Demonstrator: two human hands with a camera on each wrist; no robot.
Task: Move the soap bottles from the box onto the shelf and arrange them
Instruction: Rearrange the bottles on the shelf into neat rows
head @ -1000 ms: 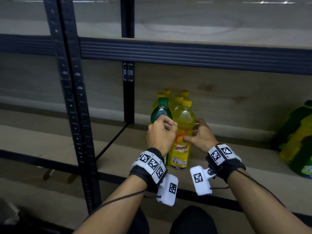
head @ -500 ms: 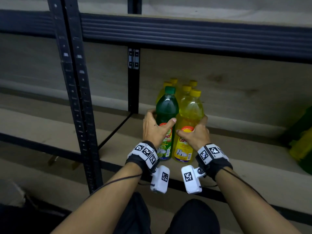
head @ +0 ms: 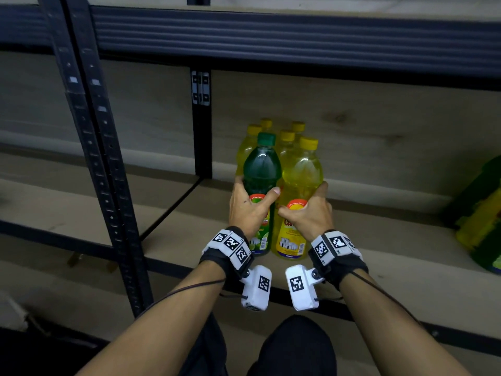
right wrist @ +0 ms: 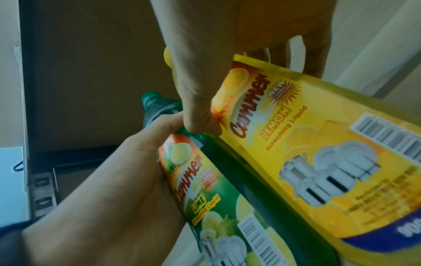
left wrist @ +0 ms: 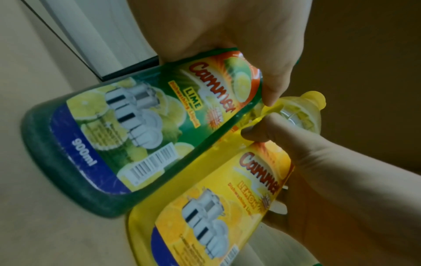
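**Head view: two front bottles gripped side by side, row behind at risk**

Head view shows the left hand (head: 250, 210) wrapped round the waist of the green lime bottle (head: 261, 175), thumb across its front, while the right hand (head: 307, 215) clasps the yellow lemon bottle (head: 302, 180) the same way. Both bottles stand upright on the shelf board (head: 379, 240), touching each other, near its front edge and just in front of four more yellow bottles (head: 287, 142) packed behind.

Likely trouble: the two are gripped low, on smooth labels, so a push backward could tip their tops into the rear row and knock those bottles against the back panel (head: 352, 126). Uneven pressure between the hands could also skew the pair, leaving the front row crooked. A quick let-go of a leaning bottle might send it off the front edge.

Both forearms reach forward and slightly inward, wrists level, palms facing each other, thumbs nearly meeting between the bottles. More green and yellow containers (head: 482, 221) sit well apart at the right.
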